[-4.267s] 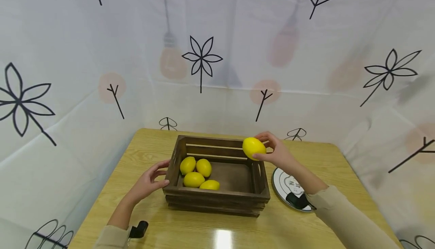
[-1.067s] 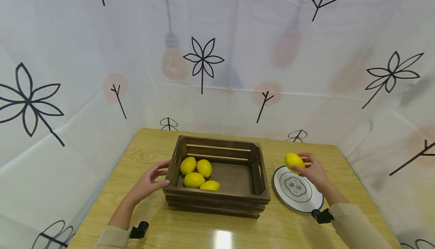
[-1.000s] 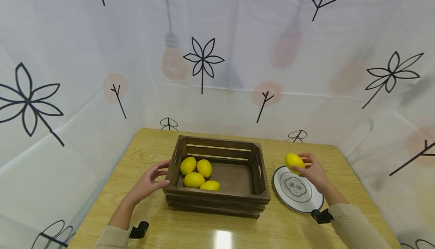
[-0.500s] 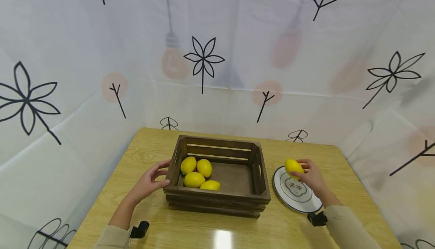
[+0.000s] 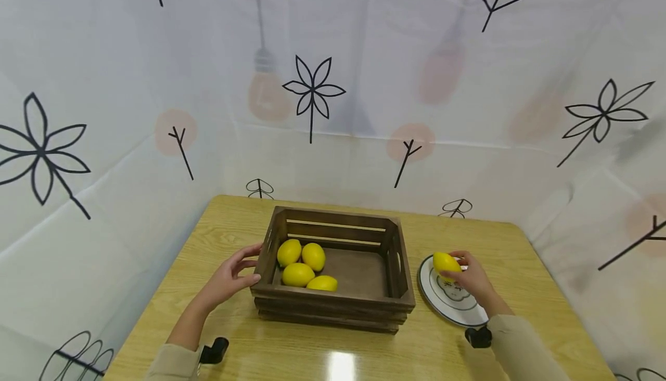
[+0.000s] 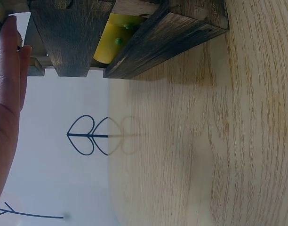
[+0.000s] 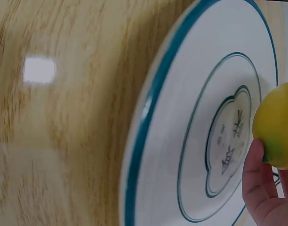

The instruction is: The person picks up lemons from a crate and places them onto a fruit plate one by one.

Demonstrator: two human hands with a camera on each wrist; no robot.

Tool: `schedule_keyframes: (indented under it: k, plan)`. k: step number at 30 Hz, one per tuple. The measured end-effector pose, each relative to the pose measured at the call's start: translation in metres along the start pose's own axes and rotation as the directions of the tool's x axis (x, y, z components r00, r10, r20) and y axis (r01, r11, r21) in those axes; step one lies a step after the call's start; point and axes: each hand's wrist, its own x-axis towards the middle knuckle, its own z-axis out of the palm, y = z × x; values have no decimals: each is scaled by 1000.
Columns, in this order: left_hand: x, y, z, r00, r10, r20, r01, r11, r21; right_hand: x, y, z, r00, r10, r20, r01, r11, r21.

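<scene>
I had the right hand clamped on one yellow oval lemon over the round white green-rimmed plate. The left hand, fingers apart, touched the dark-brown slatted wooden crate. A narrow strip of wood-grain bench separated crate and plate. Four yellow lemons lay inside, toward the crate's left end.
</scene>
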Motion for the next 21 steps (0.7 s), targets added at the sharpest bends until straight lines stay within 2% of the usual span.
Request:
schedule_keyframes:
  k: [5,21]
  plan:
    - [0,0,0,1000,0,1,0,1000,-2,1,6,4,999,41,11,-41,999,-14]
    - [-1,1,2,1000,-3,-10,3,1000,12,3,2,0,999,28,32,-28,1000,-10]
